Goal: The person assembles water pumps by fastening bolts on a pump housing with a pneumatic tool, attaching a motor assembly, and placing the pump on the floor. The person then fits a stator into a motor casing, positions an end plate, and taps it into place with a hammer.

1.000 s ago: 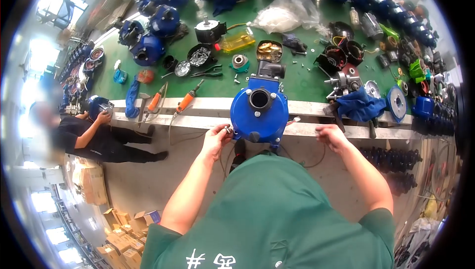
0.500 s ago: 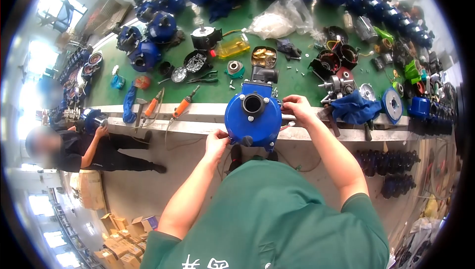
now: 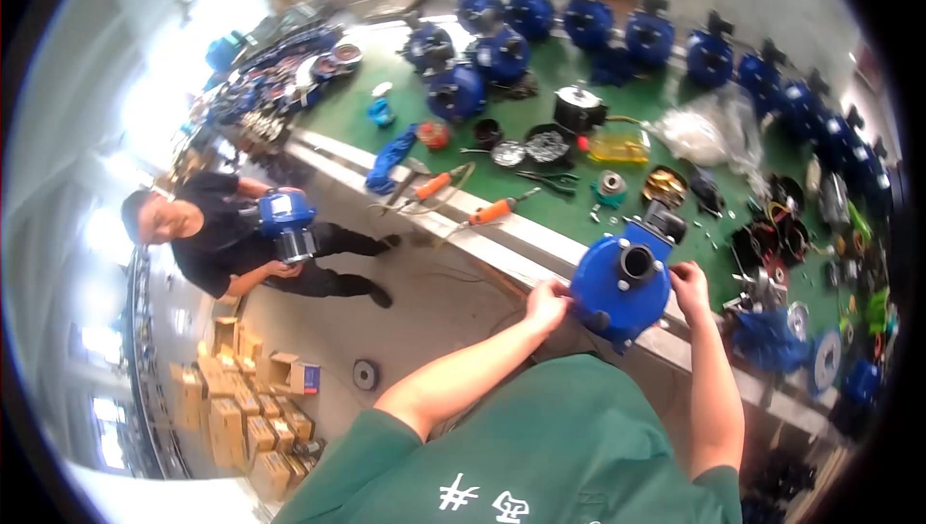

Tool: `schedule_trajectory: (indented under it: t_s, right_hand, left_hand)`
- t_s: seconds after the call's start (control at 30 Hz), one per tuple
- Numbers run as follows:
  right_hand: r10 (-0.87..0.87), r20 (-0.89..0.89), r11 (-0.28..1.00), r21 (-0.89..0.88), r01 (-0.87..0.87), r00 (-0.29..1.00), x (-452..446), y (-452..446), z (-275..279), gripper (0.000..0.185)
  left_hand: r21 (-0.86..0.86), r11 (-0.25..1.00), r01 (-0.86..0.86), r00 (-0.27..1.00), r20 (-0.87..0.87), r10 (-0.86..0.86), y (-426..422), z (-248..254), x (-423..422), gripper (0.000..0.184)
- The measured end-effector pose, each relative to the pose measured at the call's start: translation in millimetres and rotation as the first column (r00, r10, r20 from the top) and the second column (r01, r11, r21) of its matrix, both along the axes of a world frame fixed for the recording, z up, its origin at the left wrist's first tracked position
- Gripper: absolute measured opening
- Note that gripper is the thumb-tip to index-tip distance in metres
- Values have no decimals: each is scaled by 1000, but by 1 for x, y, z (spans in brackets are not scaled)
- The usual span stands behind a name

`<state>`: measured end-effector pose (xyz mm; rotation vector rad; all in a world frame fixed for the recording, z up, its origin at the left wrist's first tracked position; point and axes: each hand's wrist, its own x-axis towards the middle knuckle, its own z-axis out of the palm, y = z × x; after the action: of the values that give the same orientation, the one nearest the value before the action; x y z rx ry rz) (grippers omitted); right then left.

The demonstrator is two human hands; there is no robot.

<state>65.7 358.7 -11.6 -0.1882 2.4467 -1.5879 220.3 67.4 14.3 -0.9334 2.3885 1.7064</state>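
A blue pump (image 3: 615, 304) with a round casing, a black port facing up and a black fitting on top is at the front edge of the workbench. My left hand (image 3: 548, 304) is closed against its left rim, fingertips partly hidden by the casing. On the opposite side, my right hand (image 3: 689, 291) has its fingers bent in against the pump's right edge; what lies under those fingertips is hidden. Close beyond the pump lie a bowl of brass parts (image 3: 665, 186) and a green-and-silver part (image 3: 610, 189).
Orange-handled air tools (image 3: 494, 212) lie along the green bench (image 3: 333, 119), near pliers and a yellow bottle (image 3: 618, 146). Several blue pumps (image 3: 648, 40) line the back. At left a person (image 3: 227, 235) holds a blue pump. Cardboard boxes (image 3: 229, 428) stand on the floor.
The view has swung left, so the bench and pump appear farther right and tilted. Both hands remain at the pump. The other person is now seen more fully, holding a pump.
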Motion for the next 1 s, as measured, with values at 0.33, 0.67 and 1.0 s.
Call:
schedule_trajectory:
  t_s: [0.33, 0.67, 1.0]
  right_hand:
    - [253, -338, 964, 167, -207, 907, 11, 2, 32, 13]
    - [307, -398, 910, 390, -143, 864, 21, -6, 55, 14]
    - [399, -358, 817, 557, -150, 844, 14, -6, 60, 8]
  left_hand:
    - [110, 992, 54, 998, 22, -57, -17, -1, 1, 18]
    - [-396, 862, 317, 942, 26, -334, -18, 24, 0, 18]
    - [-359, 861, 360, 912, -58, -406, -27, -4, -5, 15]
